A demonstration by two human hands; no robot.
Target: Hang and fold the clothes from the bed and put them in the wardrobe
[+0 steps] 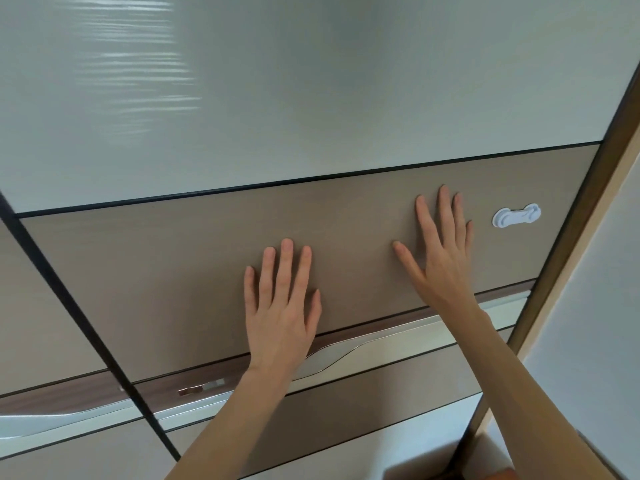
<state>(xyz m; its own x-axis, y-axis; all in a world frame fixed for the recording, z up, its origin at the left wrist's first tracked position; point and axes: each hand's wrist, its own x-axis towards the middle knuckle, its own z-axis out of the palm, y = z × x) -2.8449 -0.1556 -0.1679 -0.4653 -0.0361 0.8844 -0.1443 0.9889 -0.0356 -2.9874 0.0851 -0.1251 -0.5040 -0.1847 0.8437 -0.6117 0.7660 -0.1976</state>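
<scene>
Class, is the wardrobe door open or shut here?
Shut: the wardrobe door shows no gap, and both the left hand and right hand press flat on it.

White plastic latch, wood-coloured trim, pale wall and a brown corner low down.
Sits at about 2 o'clock: white plastic latch (516, 216), two rounded ends joined by a narrow strap, lying nearly level with its right end a little higher. Slants from 2 o'clock down toward 5 o'clock, near the latch on its right: wood-coloured trim (568, 271), a dark band with a lighter band along its outer side. Fills the 4 o'clock corner, touching the trim's outer edge: pale wall (595, 341), plain and unmarked. Shows at 5 o'clock against the bottom edge: brown box-like corner (426, 465), mostly cut off, kind unclear; just right of it, an orange-red sliver (498, 476), too little visible to identify.
</scene>
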